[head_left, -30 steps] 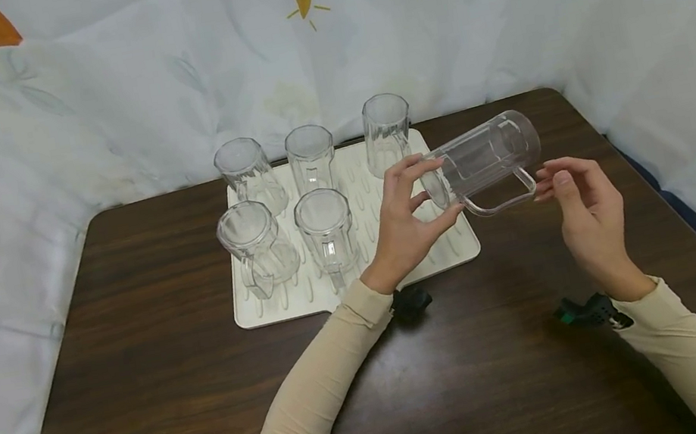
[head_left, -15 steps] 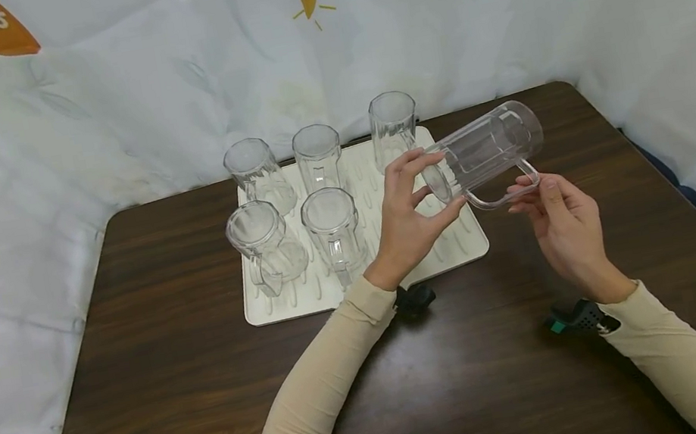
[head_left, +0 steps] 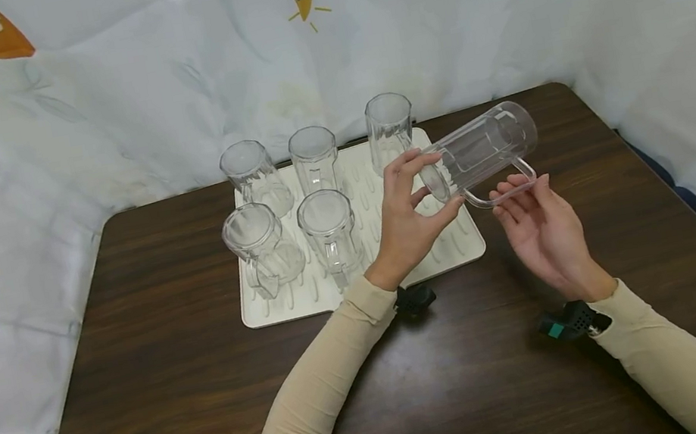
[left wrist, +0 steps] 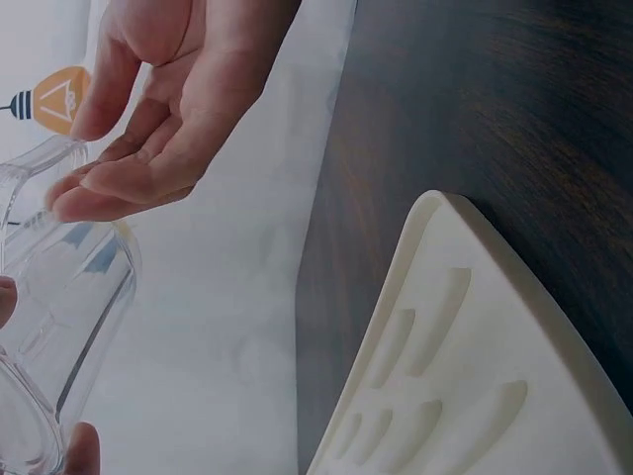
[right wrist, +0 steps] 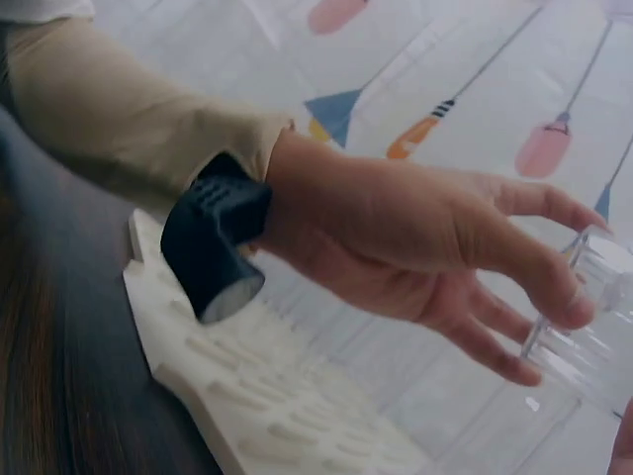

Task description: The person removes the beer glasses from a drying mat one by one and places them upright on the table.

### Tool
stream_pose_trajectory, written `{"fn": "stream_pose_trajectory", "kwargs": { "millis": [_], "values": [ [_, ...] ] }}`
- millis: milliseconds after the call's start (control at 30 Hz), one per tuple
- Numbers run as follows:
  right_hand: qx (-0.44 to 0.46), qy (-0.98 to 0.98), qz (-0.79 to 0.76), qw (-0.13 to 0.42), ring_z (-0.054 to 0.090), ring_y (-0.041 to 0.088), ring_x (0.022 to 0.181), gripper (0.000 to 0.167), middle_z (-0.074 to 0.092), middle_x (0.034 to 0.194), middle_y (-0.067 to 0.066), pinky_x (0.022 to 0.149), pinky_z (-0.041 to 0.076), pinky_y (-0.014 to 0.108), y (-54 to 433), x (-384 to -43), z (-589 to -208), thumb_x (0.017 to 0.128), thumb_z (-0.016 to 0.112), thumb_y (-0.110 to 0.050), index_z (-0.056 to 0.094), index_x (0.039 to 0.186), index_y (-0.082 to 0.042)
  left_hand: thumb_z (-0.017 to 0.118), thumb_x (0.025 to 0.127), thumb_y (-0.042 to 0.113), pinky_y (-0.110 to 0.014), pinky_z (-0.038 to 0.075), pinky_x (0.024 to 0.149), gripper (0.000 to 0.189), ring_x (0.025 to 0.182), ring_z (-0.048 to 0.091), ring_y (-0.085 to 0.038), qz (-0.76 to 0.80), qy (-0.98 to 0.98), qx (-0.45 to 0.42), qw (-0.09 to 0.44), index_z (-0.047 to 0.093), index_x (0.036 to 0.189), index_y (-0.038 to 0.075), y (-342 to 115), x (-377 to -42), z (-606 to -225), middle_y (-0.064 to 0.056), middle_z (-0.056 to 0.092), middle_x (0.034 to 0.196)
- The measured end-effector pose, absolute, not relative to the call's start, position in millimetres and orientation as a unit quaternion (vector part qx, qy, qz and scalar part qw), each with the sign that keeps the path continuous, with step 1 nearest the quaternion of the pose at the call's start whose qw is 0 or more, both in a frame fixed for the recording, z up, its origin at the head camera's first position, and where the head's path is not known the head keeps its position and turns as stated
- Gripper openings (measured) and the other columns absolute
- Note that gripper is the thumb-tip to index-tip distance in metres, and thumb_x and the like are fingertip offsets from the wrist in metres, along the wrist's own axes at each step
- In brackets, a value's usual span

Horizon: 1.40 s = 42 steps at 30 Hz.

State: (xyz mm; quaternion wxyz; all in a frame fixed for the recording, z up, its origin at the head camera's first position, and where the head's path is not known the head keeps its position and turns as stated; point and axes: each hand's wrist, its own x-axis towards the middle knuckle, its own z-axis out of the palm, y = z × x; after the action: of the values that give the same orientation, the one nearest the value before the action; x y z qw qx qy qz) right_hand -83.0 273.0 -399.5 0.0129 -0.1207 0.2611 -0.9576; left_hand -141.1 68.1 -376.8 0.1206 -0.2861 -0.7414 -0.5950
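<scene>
A clear glass mug point(head_left: 482, 152) is held lying nearly sideways in the air, base to the left and mouth toward the upper right. My left hand point(head_left: 413, 214) grips it round the base end, thumb below and fingers above. At the mug's handle point(head_left: 523, 172) is my right hand point(head_left: 548, 237), palm turned up, with the handle between thumb and fingers. In the left wrist view the right hand's fingers point(left wrist: 138, 183) stretch out beside the handle. The right wrist view shows the left hand's fingertips point(right wrist: 559, 302) at the mug's thick base.
A cream ridged drying mat point(head_left: 287, 308) lies on the dark wood table point(head_left: 165, 401). Several more clear mugs stand on it, among them a front left mug point(head_left: 264, 250), a front middle mug point(head_left: 330, 231) and a back right mug point(head_left: 389, 125). A patterned white curtain point(head_left: 164, 109) hangs behind.
My right hand has come in from the right to the mug's handle and turned palm up, its fingers spreading beneath. The left hand keeps its grip; the mug has barely moved.
</scene>
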Motion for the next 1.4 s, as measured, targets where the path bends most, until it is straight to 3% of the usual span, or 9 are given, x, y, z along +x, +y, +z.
{"fn": "stream_pose_trajectory", "kwargs": {
  "millis": [233, 500, 1167, 1400],
  "values": [
    [-0.116, 0.182, -0.975, 0.058, 0.071, 0.031, 0.115, 0.048, 0.074, 0.119, 0.018, 0.103, 0.057, 0.035, 271.0, -85.2, -397.1, 0.112, 0.034, -0.031, 0.066, 0.124, 0.003, 0.082, 0.088, 0.009, -0.03, 0.058, 0.103, 0.062, 0.142, 0.047, -0.029, -0.602, -0.738, -0.283, 0.118, 0.053, 0.142, 0.012, 69.1, -142.2, -379.0, -0.022, 0.036, 0.155],
    [-0.091, 0.138, -0.983, 0.074, 0.067, 0.033, 0.113, 0.044, 0.072, 0.113, 0.019, 0.103, 0.055, 0.039, 265.5, -83.6, -390.6, 0.113, 0.037, -0.03, 0.065, 0.114, 0.003, 0.083, 0.087, 0.009, -0.03, 0.058, 0.103, 0.063, 0.142, 0.047, -0.027, -0.601, -0.741, -0.275, 0.117, 0.052, 0.142, 0.013, 70.1, -142.4, -380.9, -0.02, 0.036, 0.155],
    [-0.066, 0.054, -0.996, 0.034, 0.071, 0.037, 0.103, 0.032, 0.072, 0.105, 0.024, 0.102, 0.058, 0.042, 261.4, -82.9, -382.0, 0.11, 0.043, -0.016, 0.065, 0.107, 0.008, 0.084, 0.086, 0.01, -0.026, 0.059, 0.099, 0.067, 0.138, 0.047, -0.026, -0.618, -0.733, -0.267, 0.101, 0.05, 0.144, 0.014, 77.0, -142.8, -379.8, -0.015, 0.037, 0.153],
    [-0.045, 0.028, -0.998, 0.017, 0.074, 0.038, 0.099, 0.03, 0.074, 0.1, 0.025, 0.099, 0.06, 0.043, 258.4, -82.1, -383.1, 0.108, 0.047, -0.014, 0.066, 0.104, 0.009, 0.083, 0.086, 0.01, -0.026, 0.061, 0.097, 0.073, 0.13, 0.052, -0.029, -0.607, -0.746, -0.261, 0.083, 0.043, 0.147, 0.012, 79.0, -141.3, -379.7, -0.017, 0.037, 0.15]
  ]
}}
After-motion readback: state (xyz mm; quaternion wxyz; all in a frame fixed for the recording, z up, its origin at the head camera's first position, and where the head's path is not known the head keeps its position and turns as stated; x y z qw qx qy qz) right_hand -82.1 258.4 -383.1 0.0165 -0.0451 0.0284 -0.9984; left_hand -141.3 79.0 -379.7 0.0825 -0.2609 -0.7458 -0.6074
